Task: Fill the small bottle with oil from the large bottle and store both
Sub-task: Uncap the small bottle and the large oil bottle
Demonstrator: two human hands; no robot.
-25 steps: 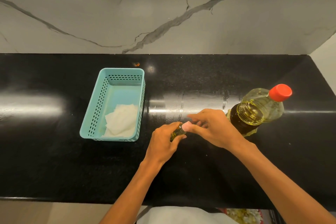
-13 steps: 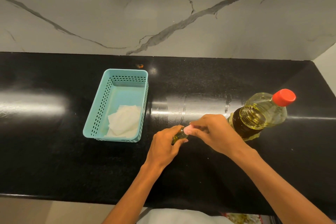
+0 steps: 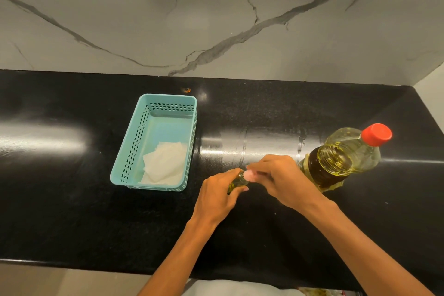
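Observation:
A small bottle (image 3: 236, 182) of yellow-green oil sits at the middle of the black counter, mostly hidden by my hands. My left hand (image 3: 217, 196) grips its body. My right hand (image 3: 280, 179) pinches its pale pink cap (image 3: 247, 174) at the top. The large clear oil bottle (image 3: 341, 158) with a red cap (image 3: 376, 134) stands upright just right of my right hand, about half full of yellow oil.
A teal perforated basket (image 3: 129, 151) stands left of my hands with folded white tissue (image 3: 165, 162) in its near end. The black counter (image 3: 72, 211) ends at a marble wall behind and a front edge near my body.
Both hands stay on the small bottle and its cap, with only slight finger shifts. The camera has tilted a little, so everything sits lower in view.

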